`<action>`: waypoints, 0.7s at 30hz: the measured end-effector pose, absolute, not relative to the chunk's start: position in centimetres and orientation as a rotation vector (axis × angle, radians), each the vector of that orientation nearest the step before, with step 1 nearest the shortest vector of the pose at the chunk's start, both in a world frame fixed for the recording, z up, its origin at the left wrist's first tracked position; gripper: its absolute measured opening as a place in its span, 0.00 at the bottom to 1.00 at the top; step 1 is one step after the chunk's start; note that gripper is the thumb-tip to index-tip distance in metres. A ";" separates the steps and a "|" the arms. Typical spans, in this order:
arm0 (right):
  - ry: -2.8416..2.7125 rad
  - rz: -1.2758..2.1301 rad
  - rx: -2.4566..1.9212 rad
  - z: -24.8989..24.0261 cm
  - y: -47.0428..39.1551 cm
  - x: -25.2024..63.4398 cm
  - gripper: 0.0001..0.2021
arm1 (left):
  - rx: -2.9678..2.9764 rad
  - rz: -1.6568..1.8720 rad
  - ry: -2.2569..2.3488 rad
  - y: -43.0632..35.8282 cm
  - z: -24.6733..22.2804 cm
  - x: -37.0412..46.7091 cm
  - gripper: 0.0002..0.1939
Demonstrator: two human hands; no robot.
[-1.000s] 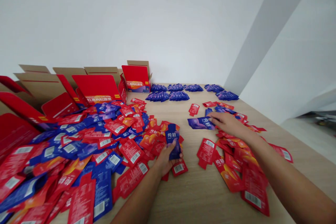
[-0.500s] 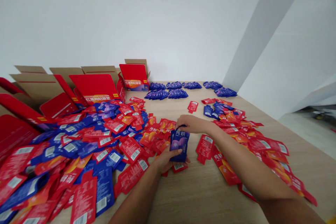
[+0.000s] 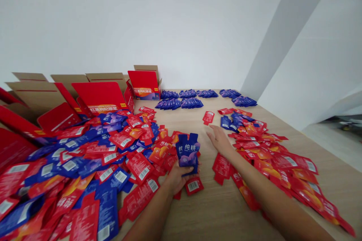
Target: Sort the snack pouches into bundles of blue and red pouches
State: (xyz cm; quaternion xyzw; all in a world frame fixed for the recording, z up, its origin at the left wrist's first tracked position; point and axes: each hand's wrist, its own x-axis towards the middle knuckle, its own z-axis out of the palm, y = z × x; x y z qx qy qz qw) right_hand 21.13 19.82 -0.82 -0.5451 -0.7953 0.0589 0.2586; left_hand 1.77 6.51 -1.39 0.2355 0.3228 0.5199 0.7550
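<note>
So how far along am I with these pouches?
Seven blue bundles look done at the back. Your left hand holds blue pouches; your right hand is empty. The mixed heap and the loose pouches on the right apparently remain.

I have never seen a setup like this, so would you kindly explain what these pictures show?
There is no robot: every picture comes from one camera on a person's head, looking forward and down. The left hand holds a few blue pouches; the right hand is open and empty. On the table lie a mixed heap at left, mostly red pouches at right, and neat blue bundles at the back. Open red boxes stand back left.
</note>
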 end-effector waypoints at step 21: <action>-2.300 0.148 -1.889 -2.9 22.1 20.9 0.18 | 0.460 1.106 0.481 6.4 -1.6 0.7 0.19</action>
